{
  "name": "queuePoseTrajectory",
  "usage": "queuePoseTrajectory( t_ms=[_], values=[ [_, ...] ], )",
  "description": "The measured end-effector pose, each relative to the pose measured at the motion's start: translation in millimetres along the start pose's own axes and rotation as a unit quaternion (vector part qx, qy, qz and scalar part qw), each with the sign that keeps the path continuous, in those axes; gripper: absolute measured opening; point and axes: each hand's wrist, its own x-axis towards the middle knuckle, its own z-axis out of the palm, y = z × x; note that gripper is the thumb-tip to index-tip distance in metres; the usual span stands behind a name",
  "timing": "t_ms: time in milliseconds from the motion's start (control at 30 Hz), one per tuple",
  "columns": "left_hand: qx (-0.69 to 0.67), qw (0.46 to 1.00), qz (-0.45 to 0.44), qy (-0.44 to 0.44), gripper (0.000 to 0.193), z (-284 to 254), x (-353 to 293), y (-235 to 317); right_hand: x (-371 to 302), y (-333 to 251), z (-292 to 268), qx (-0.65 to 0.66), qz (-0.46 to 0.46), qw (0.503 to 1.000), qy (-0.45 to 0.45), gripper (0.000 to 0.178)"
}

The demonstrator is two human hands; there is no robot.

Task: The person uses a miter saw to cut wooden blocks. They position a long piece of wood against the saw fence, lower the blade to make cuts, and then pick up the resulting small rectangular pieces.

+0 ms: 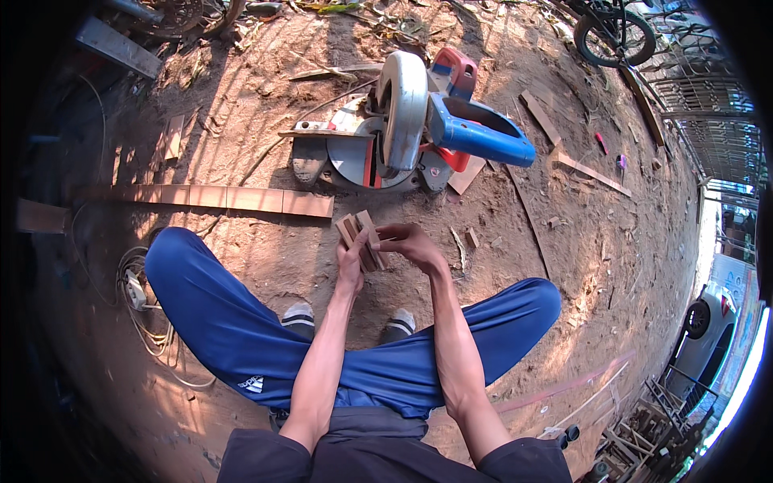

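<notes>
Several short wooden blocks (349, 229) are held together in a small stack over the ground between my knees. My left hand (351, 264) grips them from the near left side, its fingers wrapped round them. From the right, my right hand (416, 245) has its bent fingers on the blocks' edge; its palm side is hidden. Just beyond the hands stands a miter saw (402, 113) with a round grey blade guard and a blue handle (491, 133). Left of the hands, a long wooden strip (254, 200) with cross lines or joints ends near the saw's base.
A coiled cable (149, 334) with a white power strip (134, 290) lies by my left knee. Wood offcuts (540, 117) and a thin strip (594, 175) are scattered on the dirt to the right. A bicycle wheel (614, 39) and a metal fence (713, 121) stand far right.
</notes>
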Motion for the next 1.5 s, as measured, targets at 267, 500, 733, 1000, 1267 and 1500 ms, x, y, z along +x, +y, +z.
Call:
queuePoseTrajectory(
  t_ms=[267, 500, 733, 1000, 1267, 1500],
  values=[
    [0.062, 0.995, -0.039, 0.063, 0.037, -5.2, -8.9, -5.5, 42.6, 34.2, -85.3, -0.046, 0.028, 0.904, 0.424, 0.039],
    [0.09, 0.994, 0.023, 0.058, 0.053, -10.2, -9.1, -13.6, 87.3, 11.4, -148.6, -0.284, 0.118, 0.756, 0.579, 0.065],
    [0.17, 0.982, 0.047, 0.061, 0.054, 5.4, -22.4, 3.7, 90.2, -15.6, -151.7, -0.253, 0.184, 0.786, 0.533, 0.069],
    [0.126, 0.985, 0.04, 0.112, 0.063, 0.9, -12.4, -5.0, 18.6, -6.4, -142.0, -0.145, 0.162, 0.834, 0.507, 0.06],
    [0.116, 0.989, 0.035, 0.089, 0.059, -0.3, -4.8, -14.0, -57.0, -24.8, 10.5, -0.155, -0.058, 0.949, 0.27, 0.069],
    [0.123, 0.985, 0.12, 0.033, 0.059, 5.5, -8.6, -6.2, -44.9, -7.1, 24.7, -0.221, -0.105, 0.947, 0.21, 0.065]
  ],
)
